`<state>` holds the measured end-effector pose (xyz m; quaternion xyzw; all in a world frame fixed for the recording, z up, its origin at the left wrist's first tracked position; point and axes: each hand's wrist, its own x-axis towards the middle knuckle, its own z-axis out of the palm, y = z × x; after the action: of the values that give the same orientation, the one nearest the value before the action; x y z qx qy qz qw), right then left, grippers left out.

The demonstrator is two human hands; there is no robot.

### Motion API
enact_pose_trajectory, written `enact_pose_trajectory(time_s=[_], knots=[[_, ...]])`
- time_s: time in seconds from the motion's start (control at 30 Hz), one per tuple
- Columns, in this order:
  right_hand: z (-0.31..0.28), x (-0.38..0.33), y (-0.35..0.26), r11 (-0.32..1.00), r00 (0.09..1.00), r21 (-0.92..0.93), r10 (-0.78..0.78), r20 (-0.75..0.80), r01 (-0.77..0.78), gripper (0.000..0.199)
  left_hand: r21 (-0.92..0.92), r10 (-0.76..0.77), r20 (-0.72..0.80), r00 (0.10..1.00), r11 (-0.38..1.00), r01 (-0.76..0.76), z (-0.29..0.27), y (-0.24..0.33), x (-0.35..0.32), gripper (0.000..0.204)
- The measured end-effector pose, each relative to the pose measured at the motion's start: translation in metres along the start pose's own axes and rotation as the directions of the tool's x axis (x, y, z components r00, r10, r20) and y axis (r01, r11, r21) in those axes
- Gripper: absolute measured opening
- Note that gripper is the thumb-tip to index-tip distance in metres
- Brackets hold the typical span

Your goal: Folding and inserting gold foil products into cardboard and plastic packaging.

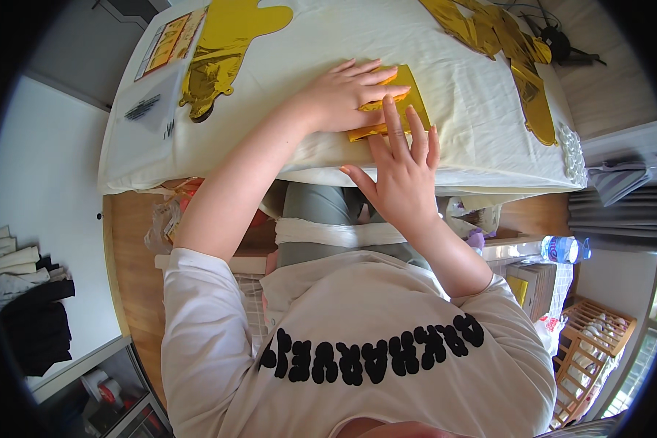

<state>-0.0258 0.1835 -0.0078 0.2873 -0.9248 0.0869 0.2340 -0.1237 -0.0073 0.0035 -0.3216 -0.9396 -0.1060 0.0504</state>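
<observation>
A shiny gold foil balloon (417,109), folded into a flat packet, lies near the front edge of the table, in front of me. My left hand (343,98) rests on it palm down, with fingers stretched across its top. My right hand (404,175) is open too, its fingertips at the packet's near edge and its thumb held apart. Part of the packet is hidden beneath both hands. To the left, an unfolded flat gold foil balloon (230,40) is spread out. More flat gold foil balloons (489,33) lie at the far right.
A white cloth (299,44) covers the table. Clear plastic sleeves (142,120) and a printed picture card (169,45) lie at its left. Far right are a black device with cables (557,44) and clear beads (573,153). A water bottle (564,250) stands low at the right.
</observation>
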Motion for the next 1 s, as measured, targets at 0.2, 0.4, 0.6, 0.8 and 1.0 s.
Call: enact_pose_trajectory(time_s=[0.2, 0.4, 0.6, 0.8, 1.0], knots=[[-0.009, -0.005, 0.001, 0.985, 0.993, 0.165, -0.021, -0.118, 0.041, 0.033, 0.028, 0.039, -0.032, 0.999, 0.999, -0.038, 0.006, -0.005, 0.0, 0.064], [-0.017, 0.0, 0.048, 0.954, 0.988, 0.297, 0.024, -0.153, 0.023, 0.031, 0.044, 0.008, -0.038, 0.999, 0.999, -0.006, 0.005, 0.0, 0.001, 0.068], [-0.023, 0.007, 0.074, 0.94, 0.992, 0.325, -0.074, -0.101, 0.103, 0.021, 0.041, 0.015, -0.05, 0.999, 0.999, -0.013, 0.005, -0.001, -0.001, 0.074], [-0.023, 0.001, 0.084, 0.909, 0.997, 0.41, -0.07, -0.038, 0.079, 0.026, 0.037, 0.037, -0.034, 0.999, 0.999, -0.036, 0.003, -0.001, -0.002, 0.083], [-0.024, 0.002, 0.091, 0.895, 0.996, 0.441, -0.084, 0.011, 0.071, 0.025, 0.023, 0.048, -0.026, 0.999, 0.999, -0.047, 0.0, 0.0, -0.003, 0.093]])
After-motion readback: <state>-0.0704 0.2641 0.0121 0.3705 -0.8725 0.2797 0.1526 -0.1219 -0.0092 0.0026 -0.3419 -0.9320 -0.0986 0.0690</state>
